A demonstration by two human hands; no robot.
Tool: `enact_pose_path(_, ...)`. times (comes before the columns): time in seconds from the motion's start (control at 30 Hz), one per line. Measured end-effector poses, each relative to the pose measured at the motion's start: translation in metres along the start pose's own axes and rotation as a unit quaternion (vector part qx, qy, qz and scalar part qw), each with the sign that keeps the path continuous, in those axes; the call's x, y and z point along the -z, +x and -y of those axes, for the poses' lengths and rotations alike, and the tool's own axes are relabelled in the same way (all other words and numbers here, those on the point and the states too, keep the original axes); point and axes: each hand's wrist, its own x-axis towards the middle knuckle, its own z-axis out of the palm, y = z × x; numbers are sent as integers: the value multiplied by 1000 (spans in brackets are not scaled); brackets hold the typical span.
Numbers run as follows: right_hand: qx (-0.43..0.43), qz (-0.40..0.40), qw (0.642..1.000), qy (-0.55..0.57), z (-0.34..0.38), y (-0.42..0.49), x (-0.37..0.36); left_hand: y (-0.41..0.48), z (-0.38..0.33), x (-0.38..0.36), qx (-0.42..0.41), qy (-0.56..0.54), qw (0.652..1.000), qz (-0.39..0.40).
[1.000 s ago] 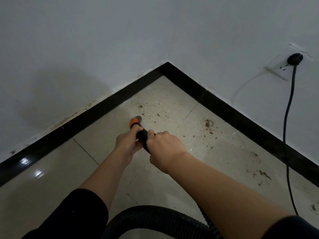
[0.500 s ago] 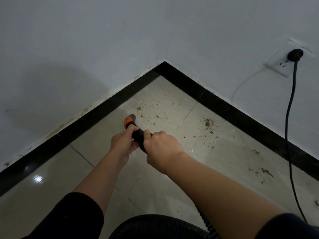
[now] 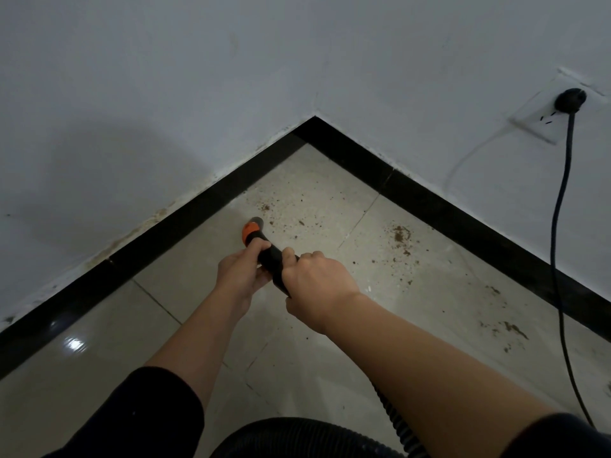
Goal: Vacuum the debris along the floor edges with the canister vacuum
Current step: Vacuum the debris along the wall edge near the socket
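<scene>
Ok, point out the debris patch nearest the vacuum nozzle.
The scattered specks toward the corner, just beyond the nozzle. The denser clump and the patch by the cord lie farther right.

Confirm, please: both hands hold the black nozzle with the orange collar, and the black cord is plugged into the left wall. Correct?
One error: the head view shows the cord plugged into the socket on the right wall. The left hand and right hand do hold the nozzle.
</scene>
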Motion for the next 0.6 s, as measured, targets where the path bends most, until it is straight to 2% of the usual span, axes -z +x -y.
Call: enact_pose_path(0.6,-17,38,999,-12,-16,-25,10,-19,10,-25,27,17,999,37)
